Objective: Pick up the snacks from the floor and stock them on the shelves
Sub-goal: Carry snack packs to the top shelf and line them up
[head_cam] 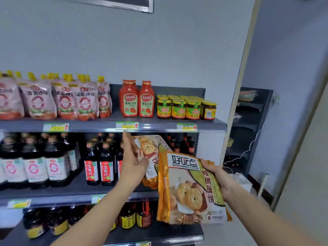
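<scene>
The front biscuit bag (190, 190) is upright before the shelves, its 3 o'clock edge gripped by the right hand (219, 176). At its 11 o'clock the rear biscuit bag (150, 150) tilts over the middle shelf (74, 187), clasped by the left hand (132, 162).

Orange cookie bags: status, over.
Left hand grips rear orange foil cookie bag, at grey middle shelf. Right hand grips front bag. Dark sauce bottles either side.
</scene>
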